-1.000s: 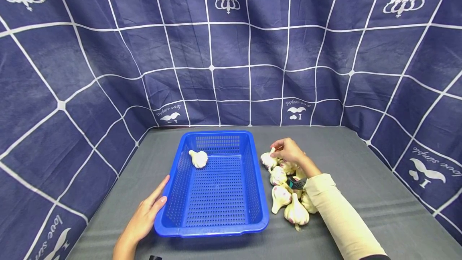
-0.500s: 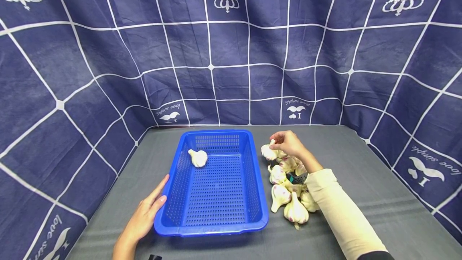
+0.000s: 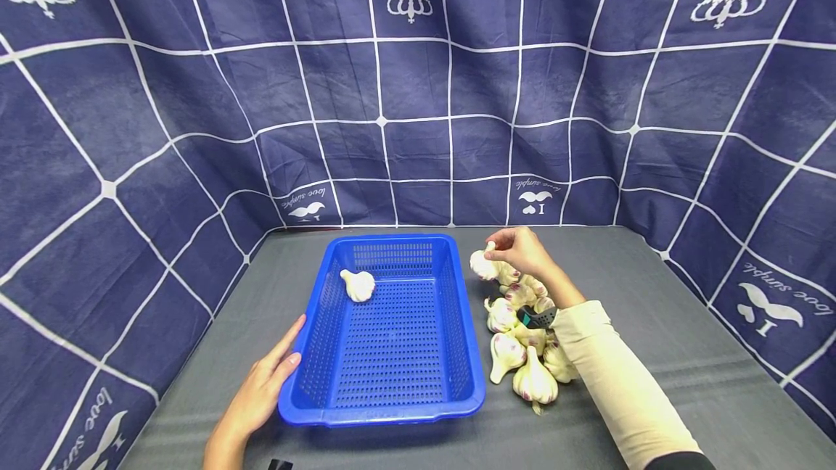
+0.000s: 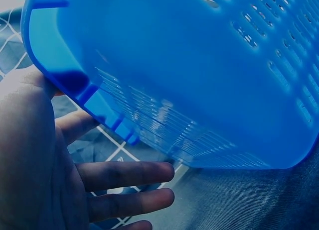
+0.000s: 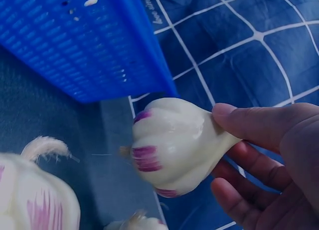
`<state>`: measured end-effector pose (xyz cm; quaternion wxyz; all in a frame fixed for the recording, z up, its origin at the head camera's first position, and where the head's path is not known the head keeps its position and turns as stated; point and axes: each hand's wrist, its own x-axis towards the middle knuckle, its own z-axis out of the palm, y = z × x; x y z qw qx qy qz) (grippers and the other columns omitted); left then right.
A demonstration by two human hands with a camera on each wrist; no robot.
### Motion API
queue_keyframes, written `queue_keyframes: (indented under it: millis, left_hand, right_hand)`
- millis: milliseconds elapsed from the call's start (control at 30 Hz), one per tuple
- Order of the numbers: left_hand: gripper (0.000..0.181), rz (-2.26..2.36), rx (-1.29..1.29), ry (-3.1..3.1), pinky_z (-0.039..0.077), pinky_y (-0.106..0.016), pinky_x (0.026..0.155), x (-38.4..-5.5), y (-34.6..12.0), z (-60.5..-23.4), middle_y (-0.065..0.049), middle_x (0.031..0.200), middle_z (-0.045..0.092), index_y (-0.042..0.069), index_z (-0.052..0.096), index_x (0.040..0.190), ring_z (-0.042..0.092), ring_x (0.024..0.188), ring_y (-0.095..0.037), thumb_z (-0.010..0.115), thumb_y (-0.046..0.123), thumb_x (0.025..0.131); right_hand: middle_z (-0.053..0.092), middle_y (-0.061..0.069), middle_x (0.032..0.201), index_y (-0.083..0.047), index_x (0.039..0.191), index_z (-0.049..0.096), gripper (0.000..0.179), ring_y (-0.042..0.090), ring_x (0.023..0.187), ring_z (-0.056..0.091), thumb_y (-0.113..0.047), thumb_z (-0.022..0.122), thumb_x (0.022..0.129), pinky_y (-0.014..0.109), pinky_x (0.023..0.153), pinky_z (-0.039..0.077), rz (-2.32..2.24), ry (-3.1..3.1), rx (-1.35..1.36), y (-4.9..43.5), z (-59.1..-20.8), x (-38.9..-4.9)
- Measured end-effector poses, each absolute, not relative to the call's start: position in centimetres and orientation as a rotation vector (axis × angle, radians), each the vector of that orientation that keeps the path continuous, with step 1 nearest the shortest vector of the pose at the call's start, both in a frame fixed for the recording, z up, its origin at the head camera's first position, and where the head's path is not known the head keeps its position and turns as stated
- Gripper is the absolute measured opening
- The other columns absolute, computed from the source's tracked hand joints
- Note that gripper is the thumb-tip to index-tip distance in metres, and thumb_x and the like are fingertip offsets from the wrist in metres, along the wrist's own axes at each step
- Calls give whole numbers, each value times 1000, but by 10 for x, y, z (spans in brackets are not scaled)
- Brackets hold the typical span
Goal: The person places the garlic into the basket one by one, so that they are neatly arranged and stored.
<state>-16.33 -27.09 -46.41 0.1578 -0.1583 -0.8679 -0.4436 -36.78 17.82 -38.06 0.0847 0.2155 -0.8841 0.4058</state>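
My right hand (image 3: 524,252) pinches a white garlic bulb (image 3: 482,267) by its stem, between thumb and fingers. In the right wrist view this garlic bulb (image 5: 172,148) shows purple streaks and is held root end outward. Below and beside it, several more garlic bulbs (image 3: 535,381) lie in a cluster. A blue perforated plastic basket (image 3: 392,414) stands to the left, with one garlic bulb (image 3: 358,286) lying inside near its far left corner. My left hand (image 3: 257,390) rests against the basket's left rim, and the left wrist view shows its fingers (image 4: 129,175) extended.
A grey cloth-covered table (image 3: 660,325) lies under everything. Dark blue cloth (image 3: 418,151) with white grid lines hangs behind and at both sides. A small black object (image 3: 279,464) shows at the bottom edge.
My right hand has risen slightly away from the cluster, lifting the pinched garlic bulb a little and uncovering other bulbs behind it. The left hand and basket have stayed put.
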Motion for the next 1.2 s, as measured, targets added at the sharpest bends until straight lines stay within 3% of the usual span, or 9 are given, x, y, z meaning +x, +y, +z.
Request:
queue_keyframes:
  millis: [533, 1200]
  left_hand:
    - [50, -1266, -459, -2479, 27, -5, 98, -163, -271, -465, -23, 149, 41, 13, 37, 154, 36, 123, 11, 44, 10, 104]
    - [50, -1260, -446, -2490, 28, -5, 96, -163, -271, -464, -22, 148, 43, 15, 37, 154, 39, 122, 5, 44, 11, 105]
  right_hand:
    - [70, 6, 76, 4, 97, 73, 24, 13, 65, 62, -11, 81, 80, 25, 59, 49, 1202, -2573, 626, 167, -360, -359]
    - [72, 6, 82, 0, 100, 74, 24, 22, 78, 68, -11, 81, 81, 32, 69, 50, 1199, -2535, 683, 144, -343, -352]
